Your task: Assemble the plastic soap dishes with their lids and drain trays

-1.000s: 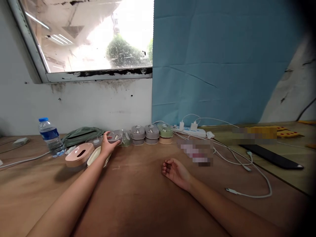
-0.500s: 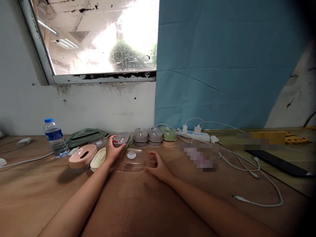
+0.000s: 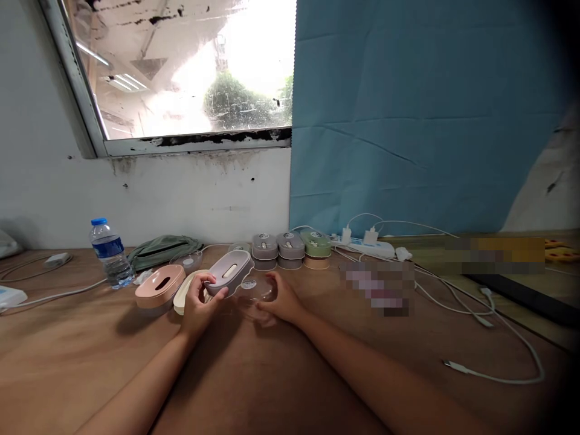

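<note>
My left hand (image 3: 198, 305) grips the near left end of a grey oblong plastic box (image 3: 233, 269). The box has a slot in its top and is tilted, its far end raised. My right hand (image 3: 285, 300) is closed on the right edge of a clear plastic cover (image 3: 252, 297) with a round white label. The cover is close beside the grey box; whether they touch I cannot tell. Left of my left hand stand a cream box (image 3: 180, 296), partly hidden by that hand, and a pink box (image 3: 159, 286) with a slotted top.
Two grey boxes (image 3: 277, 248) and a green-topped box (image 3: 318, 244) under clear covers stand along the back. Another clear cover (image 3: 193, 261) lies near a green pouch (image 3: 165, 251). A water bottle (image 3: 111, 254) stands left; white cables (image 3: 498, 380) and a power strip (image 3: 367, 246) lie right.
My left hand has lifted the grey box from the back, bringing it nearer and tilting it. My right hand has closed on the clear cover and tilted it.
</note>
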Motion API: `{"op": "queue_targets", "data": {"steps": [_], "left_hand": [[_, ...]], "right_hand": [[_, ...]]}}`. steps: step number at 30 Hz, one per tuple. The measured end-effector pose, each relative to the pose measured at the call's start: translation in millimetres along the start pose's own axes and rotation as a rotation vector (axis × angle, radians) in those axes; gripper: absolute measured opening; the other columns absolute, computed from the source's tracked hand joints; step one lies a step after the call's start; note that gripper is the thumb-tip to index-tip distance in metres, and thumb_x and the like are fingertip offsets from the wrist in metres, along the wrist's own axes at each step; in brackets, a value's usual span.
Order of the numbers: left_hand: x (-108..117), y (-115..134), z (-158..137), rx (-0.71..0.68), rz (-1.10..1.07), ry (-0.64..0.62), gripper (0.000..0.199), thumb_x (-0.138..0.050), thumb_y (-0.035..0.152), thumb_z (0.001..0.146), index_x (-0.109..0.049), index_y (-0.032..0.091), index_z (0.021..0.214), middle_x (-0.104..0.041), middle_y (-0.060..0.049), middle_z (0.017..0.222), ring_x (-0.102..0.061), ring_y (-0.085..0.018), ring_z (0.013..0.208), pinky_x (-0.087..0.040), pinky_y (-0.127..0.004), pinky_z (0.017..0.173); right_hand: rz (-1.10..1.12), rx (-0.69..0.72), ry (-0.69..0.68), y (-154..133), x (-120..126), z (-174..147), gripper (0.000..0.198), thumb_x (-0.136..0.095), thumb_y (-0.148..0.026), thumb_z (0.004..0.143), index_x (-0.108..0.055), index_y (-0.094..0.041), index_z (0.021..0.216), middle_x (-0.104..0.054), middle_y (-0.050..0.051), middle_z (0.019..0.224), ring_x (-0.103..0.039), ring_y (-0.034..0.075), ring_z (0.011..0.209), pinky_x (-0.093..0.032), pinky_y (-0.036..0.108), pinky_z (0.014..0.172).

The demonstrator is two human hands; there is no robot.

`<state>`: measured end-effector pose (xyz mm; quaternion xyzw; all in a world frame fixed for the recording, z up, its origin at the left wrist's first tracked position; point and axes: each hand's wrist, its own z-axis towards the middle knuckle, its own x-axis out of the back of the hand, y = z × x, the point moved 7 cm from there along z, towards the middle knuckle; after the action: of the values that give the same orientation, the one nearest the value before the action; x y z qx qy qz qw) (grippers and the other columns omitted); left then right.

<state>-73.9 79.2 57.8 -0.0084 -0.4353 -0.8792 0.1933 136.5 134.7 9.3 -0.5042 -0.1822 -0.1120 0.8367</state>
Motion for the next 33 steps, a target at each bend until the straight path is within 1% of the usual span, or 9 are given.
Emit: {"op": "queue_targets", "data": {"steps": [4, 7, 9, 12, 17, 23, 26, 31, 33], "left_hand": [[0.1, -0.6, -5.8, 0.024, -0.116, -0.067, 0.02, -0.059, 0.029, 0.07, -0.045, 0.02, 0.081, -0.046, 0.0, 0.09, -0.049, -0.014, 0.082, -0.039, -0.023, 0.073], [-9.7, -1.9, -7.5, 0.041, -0.196, -0.171, 0.019, -0.058, 0.029, 0.07, -0.044, 0.019, 0.08, -0.045, -0.001, 0.089, -0.048, -0.014, 0.081, -0.039, -0.023, 0.07], [-20.9, -1.3, -10.7, 0.047, -0.245, -0.293, 0.022, -0.059, 0.031, 0.07, -0.045, 0.018, 0.08, -0.044, -0.002, 0.089, -0.047, -0.014, 0.079, -0.039, -0.023, 0.068], [-41.8, 5.1, -22.5, 0.048, -0.284, -0.551, 0.027, -0.063, 0.034, 0.066, -0.046, 0.017, 0.08, -0.045, -0.004, 0.09, -0.048, -0.014, 0.078, -0.04, -0.023, 0.067], [-68.6, 31.0, -46.1, -0.069, -0.193, -0.81, 0.029, -0.069, 0.032, 0.062, -0.05, 0.017, 0.078, -0.049, -0.006, 0.093, -0.049, -0.017, 0.087, -0.04, -0.029, 0.078], [-93.6, 53.5, -67.7, -0.248, -0.009, -0.977, 0.031, -0.068, 0.031, 0.063, -0.054, 0.017, 0.086, -0.052, -0.006, 0.097, -0.051, -0.018, 0.091, -0.041, -0.029, 0.081], [-93.1, 60.3, -67.4, -0.332, 0.09, -0.94, 0.036, -0.066, 0.033, 0.065, -0.054, 0.018, 0.095, -0.052, -0.007, 0.103, -0.048, -0.022, 0.101, -0.039, -0.035, 0.089], [-81.7, 80.0, -52.9, -0.597, 0.385, -0.591, 0.038, -0.051, 0.021, 0.078, -0.045, 0.022, 0.116, -0.046, -0.009, 0.118, -0.026, -0.027, 0.125, -0.021, -0.05, 0.103], [-86.7, 91.9, -54.1, -0.757, 0.489, -0.551, 0.039, -0.045, 0.013, 0.08, -0.044, 0.023, 0.118, -0.047, -0.007, 0.12, -0.024, -0.024, 0.127, -0.022, -0.049, 0.104]], "right_hand": [[0.021, -0.032, 0.051, 2.7, 37.2, -24.7, 0.066, -0.073, -0.025, 0.05, -0.04, -0.021, 0.108, -0.048, 0.008, 0.112, -0.049, 0.023, 0.102, -0.04, 0.038, 0.087], [0.191, -0.116, 0.184, 13.7, 78.2, -48.8, 0.062, -0.071, -0.029, 0.052, -0.039, -0.022, 0.105, -0.049, 0.007, 0.106, -0.054, 0.022, 0.09, -0.045, 0.038, 0.078], [0.323, -0.128, 0.333, 19.3, 107.2, -63.7, 0.056, -0.068, -0.034, 0.056, -0.039, -0.024, 0.103, -0.051, 0.004, 0.1, -0.054, 0.021, 0.088, -0.045, 0.037, 0.077], [0.52, -0.139, 0.418, 24.4, 130.1, -75.0, 0.045, -0.065, -0.034, 0.06, -0.041, -0.027, 0.098, -0.057, 0.001, 0.091, -0.055, 0.02, 0.088, -0.042, 0.036, 0.082], [0.81, -0.132, 0.292, 19.7, 118.6, -69.8, 0.033, -0.06, -0.045, 0.062, -0.048, -0.026, 0.086, -0.061, 0.002, 0.082, -0.058, 0.023, 0.08, -0.042, 0.04, 0.077], [0.845, -0.251, 0.118, 9.8, 94.3, -69.6, 0.047, -0.049, -0.066, 0.061, -0.054, -0.021, 0.073, -0.063, 0.007, 0.08, -0.059, 0.021, 0.063, -0.042, 0.033, 0.055], [0.86, -0.322, 0.142, 10.6, 93.8, -70.7, 0.047, -0.045, -0.067, 0.063, -0.05, -0.02, 0.066, -0.064, 0.005, 0.08, -0.054, 0.015, 0.047, -0.034, 0.026, 0.043], [0.839, -0.392, 0.157, 14.9, 94.9, -69.7, 0.046, -0.035, -0.065, 0.071, -0.042, -0.02, 0.066, -0.065, 0.002, 0.071, -0.043, 0.008, 0.028, -0.017, 0.018, 0.031], [0.841, -0.41, 0.093, 15.7, 91.8, -68.0, 0.047, -0.031, -0.066, 0.073, -0.041, -0.02, 0.066, -0.064, 0.001, 0.065, -0.037, 0.006, 0.024, -0.012, 0.016, 0.028]]}}
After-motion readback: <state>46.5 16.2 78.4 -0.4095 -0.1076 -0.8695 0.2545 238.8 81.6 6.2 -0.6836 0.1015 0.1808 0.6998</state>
